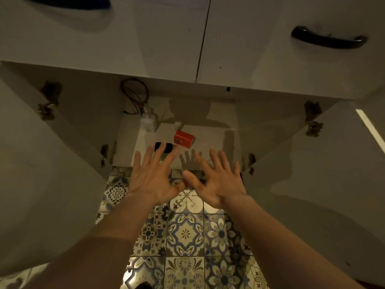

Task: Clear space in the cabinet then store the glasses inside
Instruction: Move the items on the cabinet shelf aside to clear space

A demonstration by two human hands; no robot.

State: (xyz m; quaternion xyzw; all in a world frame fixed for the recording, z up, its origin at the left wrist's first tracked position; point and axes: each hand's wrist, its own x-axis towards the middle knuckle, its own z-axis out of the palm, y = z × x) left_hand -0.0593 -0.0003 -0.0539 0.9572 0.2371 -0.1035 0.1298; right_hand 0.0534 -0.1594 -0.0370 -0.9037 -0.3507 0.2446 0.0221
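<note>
both your hands, left (154, 180) and right (218, 180), are hovering spread and empty; black object (164, 147) is lying crosswise under left fingertips, red box (184, 138) just beyond.

Both white cabinet doors (52, 155) swung wide open; way in between them is clear. Pale cabinet floor (212, 138) mostly bare on right side and middle. In the way: small red box (184, 139) near middle, flat black thing (164, 147) just beside it, white plug block (148, 123) with dark wires (133, 94) in back left corner.
</note>
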